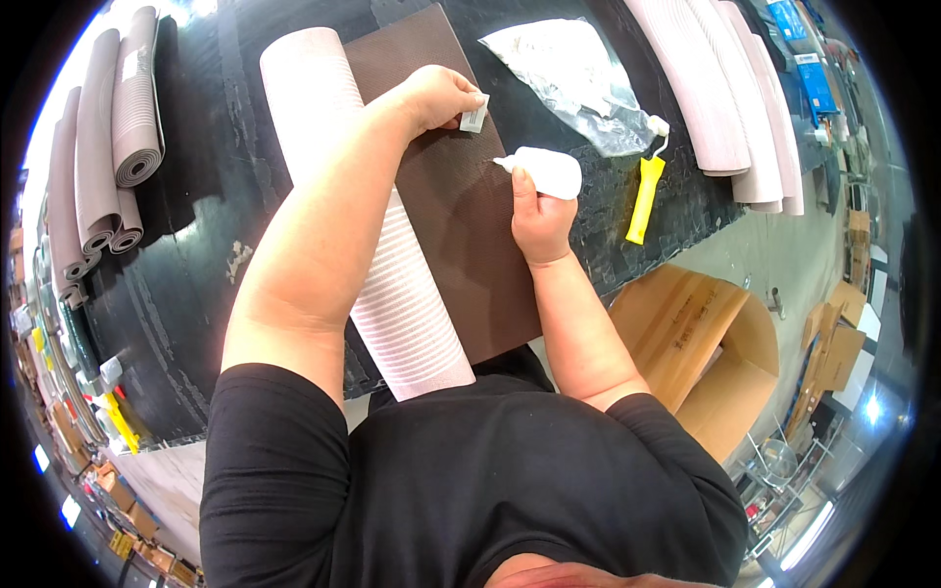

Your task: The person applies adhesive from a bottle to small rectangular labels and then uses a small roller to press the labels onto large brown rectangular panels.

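In front of me lies a partly rolled mat (417, 284), its pale pink ribbed side outward on the roll. Its unrolled end shows a dark brown underside (466, 230). My left hand (438, 98) pinches a small white label (474, 116) above the far part of the brown surface, near its right edge. My right hand (542, 220) grips a white squeeze bottle (547, 173), tilted so its narrow nozzle points left over the mat's right edge. Right of the bottle, a roller with a yellow handle (644, 201) rests on the black table.
A clear plastic bag (578, 78) with white contents lies at the far right of the black table (211, 294). Rolled brownish mats (135, 108) are stacked at the left, pale pink ones (701, 88) at the far right. An open cardboard box (701, 343) stands beside the table's near right edge.
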The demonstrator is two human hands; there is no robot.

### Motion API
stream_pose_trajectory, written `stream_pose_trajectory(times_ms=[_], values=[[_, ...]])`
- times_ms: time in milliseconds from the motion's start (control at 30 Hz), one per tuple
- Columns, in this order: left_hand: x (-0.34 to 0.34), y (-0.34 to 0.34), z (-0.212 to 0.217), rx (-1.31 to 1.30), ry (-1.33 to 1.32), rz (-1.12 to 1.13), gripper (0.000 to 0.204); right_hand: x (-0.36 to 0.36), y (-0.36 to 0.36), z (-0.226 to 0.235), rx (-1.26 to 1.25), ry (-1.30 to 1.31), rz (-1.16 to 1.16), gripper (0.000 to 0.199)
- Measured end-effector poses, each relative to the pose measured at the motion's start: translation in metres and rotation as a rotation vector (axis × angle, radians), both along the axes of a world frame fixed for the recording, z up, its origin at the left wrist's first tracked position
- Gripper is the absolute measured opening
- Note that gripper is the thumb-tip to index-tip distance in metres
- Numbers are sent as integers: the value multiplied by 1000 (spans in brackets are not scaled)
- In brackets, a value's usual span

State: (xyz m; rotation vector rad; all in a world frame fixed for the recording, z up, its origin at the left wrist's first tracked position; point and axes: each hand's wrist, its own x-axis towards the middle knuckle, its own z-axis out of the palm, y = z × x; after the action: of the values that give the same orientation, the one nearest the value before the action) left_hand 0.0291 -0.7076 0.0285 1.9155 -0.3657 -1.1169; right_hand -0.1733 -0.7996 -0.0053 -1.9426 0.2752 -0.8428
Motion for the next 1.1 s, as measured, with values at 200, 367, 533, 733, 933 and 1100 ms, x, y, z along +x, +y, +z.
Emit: stream_pose_trajectory(times_ms=[200,367,533,733,933,1100], values=[[0,-1,-4,-13,-13,-1,18,-1,1,1,-11,34,-17,14],[0,-1,1,-24,-17,-3,17,-5,1,0,-45,29,-14,15],[0,0,2,-29,6,1,17,-7,2,-3,-72,8,-33,16],[0,0,3,-31,24,-1,17,-9,2,-1,-96,10,-52,16],[2,0,0,-16,26,-7,17,-16,1,-2,-136,31,-55,15],[1,0,1,-16,31,-5,17,-21,2,1,-168,48,-56,13]])
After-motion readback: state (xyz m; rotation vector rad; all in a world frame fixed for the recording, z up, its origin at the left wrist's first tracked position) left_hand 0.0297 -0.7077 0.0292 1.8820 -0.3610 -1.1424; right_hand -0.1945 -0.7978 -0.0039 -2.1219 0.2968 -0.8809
